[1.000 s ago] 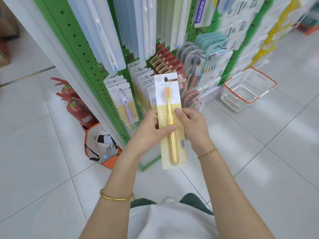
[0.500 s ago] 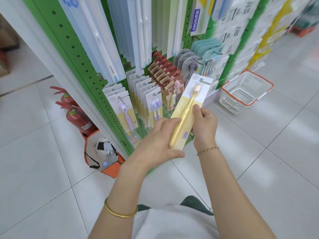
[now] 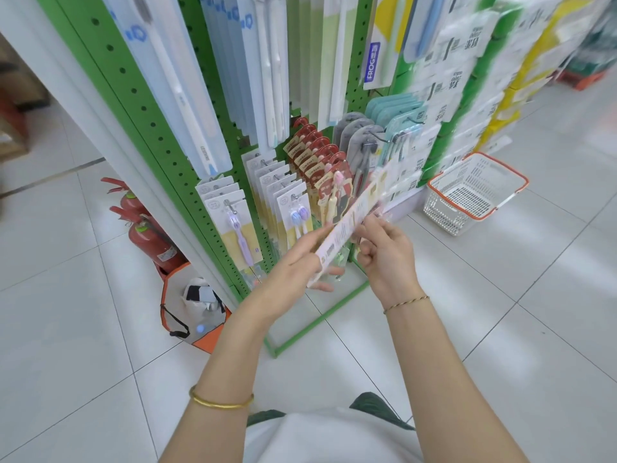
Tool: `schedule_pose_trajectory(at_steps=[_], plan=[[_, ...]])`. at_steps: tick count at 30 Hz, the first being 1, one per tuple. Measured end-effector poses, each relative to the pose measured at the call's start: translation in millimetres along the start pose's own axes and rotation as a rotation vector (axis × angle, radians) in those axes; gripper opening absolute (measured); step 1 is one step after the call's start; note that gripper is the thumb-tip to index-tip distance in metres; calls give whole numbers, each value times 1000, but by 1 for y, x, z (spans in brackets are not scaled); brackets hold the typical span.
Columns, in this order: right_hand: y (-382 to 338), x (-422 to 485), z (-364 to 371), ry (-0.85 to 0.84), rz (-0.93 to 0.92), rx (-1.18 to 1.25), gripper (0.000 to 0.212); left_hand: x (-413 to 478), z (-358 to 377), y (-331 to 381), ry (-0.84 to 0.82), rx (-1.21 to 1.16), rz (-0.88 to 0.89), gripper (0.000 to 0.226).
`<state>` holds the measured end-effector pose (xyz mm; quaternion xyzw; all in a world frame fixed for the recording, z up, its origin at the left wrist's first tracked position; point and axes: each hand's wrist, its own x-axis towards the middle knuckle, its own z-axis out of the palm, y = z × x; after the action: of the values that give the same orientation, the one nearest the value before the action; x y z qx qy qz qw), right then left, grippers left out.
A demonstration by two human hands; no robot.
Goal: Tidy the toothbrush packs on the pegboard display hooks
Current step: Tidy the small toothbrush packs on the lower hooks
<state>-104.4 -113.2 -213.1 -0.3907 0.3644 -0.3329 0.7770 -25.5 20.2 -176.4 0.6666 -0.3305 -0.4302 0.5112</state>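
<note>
Before the pegboard [image 3: 140, 105], left hand [image 3: 293, 269] and right hand [image 3: 387, 259] both pinch the tilted toothbrush pack [image 3: 350, 225].

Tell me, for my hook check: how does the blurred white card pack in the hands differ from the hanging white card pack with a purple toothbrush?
The blurred white card pack is unhooked, in the left hand and right hand; the purple toothbrush pack hangs on a peg. The held pack slants diagonally; the other hangs down. The held pack hides its brush; the other shows it. Both are slim cards.
</note>
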Motion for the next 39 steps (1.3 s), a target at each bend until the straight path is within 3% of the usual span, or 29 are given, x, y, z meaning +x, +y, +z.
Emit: schedule_pose_trajectory(at_steps=[7, 12, 16, 20, 25, 29, 34, 37, 39], plan=[[-7, 4, -8, -136, -30, -108, 23, 11, -6, -4, 52, 173, -111, 17], [-9, 3, -7, -394, -58, -366, 17, 22, -6, 3, 321, 138, 30, 14], [-5, 4, -8, -520, -51, -424, 22, 28, -11, 11, 529, -72, 130, 13], [-1, 5, -8, -647, -10, -443, 19, 27, -16, 9, 463, -270, 129, 23], [18, 6, -5, -832, 252, -234, 77, 22, -19, 2, 323, -481, 125, 31], [30, 2, 3, -939, 328, -266, 101, 13, -25, -5, 290, -453, 81, 31], [45, -2, 21, -733, 158, -599, 76, 6, -46, -15, 582, -104, 25, 27], [60, -2, 42, -549, 14, -802, 62, -2, -61, -21, 716, -61, 18, 27], [72, -4, 56, -449, -52, -893, 64, -7, -70, -26, 754, -55, 11, 27]])
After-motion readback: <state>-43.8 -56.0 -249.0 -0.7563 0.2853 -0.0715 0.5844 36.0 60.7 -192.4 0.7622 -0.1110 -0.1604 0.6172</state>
